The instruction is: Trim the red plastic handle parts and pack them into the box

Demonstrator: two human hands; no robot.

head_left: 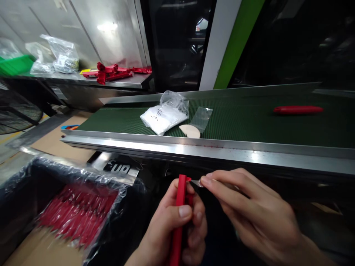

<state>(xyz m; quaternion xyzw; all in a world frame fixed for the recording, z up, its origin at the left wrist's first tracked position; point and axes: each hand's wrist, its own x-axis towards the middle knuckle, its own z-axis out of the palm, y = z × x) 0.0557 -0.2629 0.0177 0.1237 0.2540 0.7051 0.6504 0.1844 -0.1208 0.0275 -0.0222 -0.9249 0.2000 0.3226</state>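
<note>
A long red plastic part point(181, 199) stands upright in my left hand point(177, 225), whose fingers and thumb are wrapped round it. My right hand point(249, 207) pinches a small thin blade point(197, 183) between thumb and fingers. The blade's tip points left and meets or nearly meets a small red tab near the top of the part. Most of the blade's handle is hidden by my fingers. Both hands are in front of the conveyor's near edge.
On the green conveyor point(238, 125) lie a white bag point(163, 116), a pale disc point(190, 130) and another red part point(298, 109). A plastic-lined box point(33, 166) at the lower left holds bagged red parts point(80, 210). More red parts point(113, 72) rest on a metal shelf.
</note>
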